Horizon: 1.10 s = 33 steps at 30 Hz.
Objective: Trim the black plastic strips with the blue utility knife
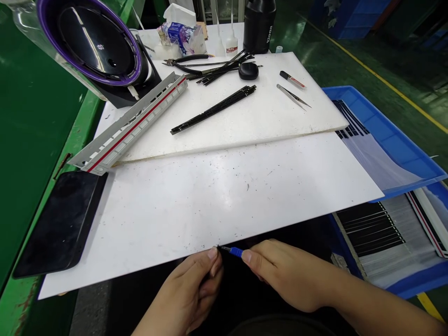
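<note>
Blue-handled tool (236,252) meets the left fingertips at the table's front edge

The right hand (283,275) is closed around the slim tool's bright blue handle, its thumb pressed on top; the rear of the handle is hidden in the palm and the lower fingers are mostly out of sight. The tool's narrow tip points toward the left hand (191,291), whose thumb and forefinger are pressed together. A tiny dark piece (219,247) shows at those fingertips, too small to identify; whether it is pinched there or belongs to the tool cannot be told. Both hands are just beside the front edge of the smooth white tabletop sheet (231,196), over deep shadow that hides whatever lies below.

Behind, a thick white foam slab (280,119) bears a bundle of thin black strips (213,109), silver pointed tweezers (292,96) and black-handled cutters (191,58), partly overlapped by more strips. A pale grey slotted frame with a red stripe (136,123) rests slantwise across the slab's left end, its lower end near a flat black-screened device (63,221). The round black device with a purple rim (98,42) is cut off at the top. On the right, the upper blue plastic tray (388,135) partly covers the lower blue tray (416,282), so their full contents cannot be seen.
</note>
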Each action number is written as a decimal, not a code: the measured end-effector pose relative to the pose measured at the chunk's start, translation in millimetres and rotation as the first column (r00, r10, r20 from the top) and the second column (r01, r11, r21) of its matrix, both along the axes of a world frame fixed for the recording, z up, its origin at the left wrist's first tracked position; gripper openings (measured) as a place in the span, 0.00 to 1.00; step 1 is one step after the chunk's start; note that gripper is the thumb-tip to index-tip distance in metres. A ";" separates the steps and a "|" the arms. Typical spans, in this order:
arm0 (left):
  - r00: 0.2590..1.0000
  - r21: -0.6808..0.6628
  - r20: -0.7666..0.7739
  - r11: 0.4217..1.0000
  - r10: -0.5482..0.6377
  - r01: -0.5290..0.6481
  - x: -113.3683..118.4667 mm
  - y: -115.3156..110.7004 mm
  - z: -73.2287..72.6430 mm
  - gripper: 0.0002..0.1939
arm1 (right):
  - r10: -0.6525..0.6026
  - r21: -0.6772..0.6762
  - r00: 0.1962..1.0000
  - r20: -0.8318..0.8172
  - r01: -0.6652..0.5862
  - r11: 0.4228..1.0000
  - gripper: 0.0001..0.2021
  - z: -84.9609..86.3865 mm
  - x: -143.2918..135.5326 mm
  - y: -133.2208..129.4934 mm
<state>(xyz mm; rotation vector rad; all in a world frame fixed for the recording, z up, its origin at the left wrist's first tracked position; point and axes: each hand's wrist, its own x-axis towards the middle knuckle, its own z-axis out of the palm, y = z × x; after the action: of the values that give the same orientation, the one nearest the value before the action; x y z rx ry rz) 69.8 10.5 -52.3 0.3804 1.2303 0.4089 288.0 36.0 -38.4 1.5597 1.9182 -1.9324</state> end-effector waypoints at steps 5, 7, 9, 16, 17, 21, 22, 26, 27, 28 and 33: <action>1.000 0.014 -0.019 1.000 -0.011 0.012 0.4 0.5 1.3 0.24 | 0.014 0.064 1.000 -0.004 -0.013 0.998 0.26 1.7 -1.2 1.6; 1.000 0.012 -0.026 1.000 -0.011 0.012 0.4 0.4 1.5 0.24 | 0.022 0.083 1.000 -0.017 -0.021 0.996 0.25 3.0 -1.2 2.8; 0.999 0.005 -0.035 1.000 -0.003 0.003 0.5 0.4 1.5 0.25 | 0.036 0.089 0.999 -0.014 -0.035 0.995 0.26 4.0 -0.6 4.3; 1.000 0.023 -0.021 1.000 0.016 -0.015 3.0 3.3 3.1 0.25 | 0.089 0.112 0.996 0.030 -0.092 0.989 0.29 4.1 -1.5 4.2; 1.000 0.017 -0.016 1.000 0.022 -0.022 3.5 4.0 3.5 0.24 | 0.087 0.123 0.995 0.038 -0.091 0.988 0.30 4.2 -1.9 3.3; 0.999 0.001 0.010 0.999 0.039 -0.039 3.9 6.3 4.5 0.24 | 0.057 0.191 0.994 0.098 -0.075 0.979 0.29 6.1 -1.5 1.7; 0.999 0.002 0.011 0.999 0.041 -0.041 3.6 6.6 4.5 0.24 | 0.059 0.182 0.994 0.093 -0.075 0.980 0.30 6.7 -1.0 2.0; 0.999 0.003 0.008 0.999 0.046 -0.046 2.8 6.7 3.9 0.23 | 0.074 0.092 0.996 0.041 -0.077 0.993 0.30 8.4 1.3 3.5; 0.999 0.005 0.009 0.999 0.046 -0.046 3.1 6.6 3.8 0.23 | 0.065 0.085 0.997 0.037 -0.068 0.994 0.29 8.7 1.5 3.6; 0.999 0.006 0.010 0.999 0.046 -0.046 3.5 6.4 3.7 0.23 | 0.056 0.085 0.998 0.034 -0.059 0.995 0.29 8.9 1.6 3.5; 0.999 0.015 0.005 0.999 0.047 -0.047 5.0 5.8 4.0 0.23 | 0.059 0.072 0.998 0.026 -0.061 0.996 0.29 9.8 0.8 4.2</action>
<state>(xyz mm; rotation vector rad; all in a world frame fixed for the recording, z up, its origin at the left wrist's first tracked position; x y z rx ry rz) 74.8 16.3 -48.2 0.3637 1.2344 0.4589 288.8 40.3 -28.5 1.5163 2.0238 -1.8327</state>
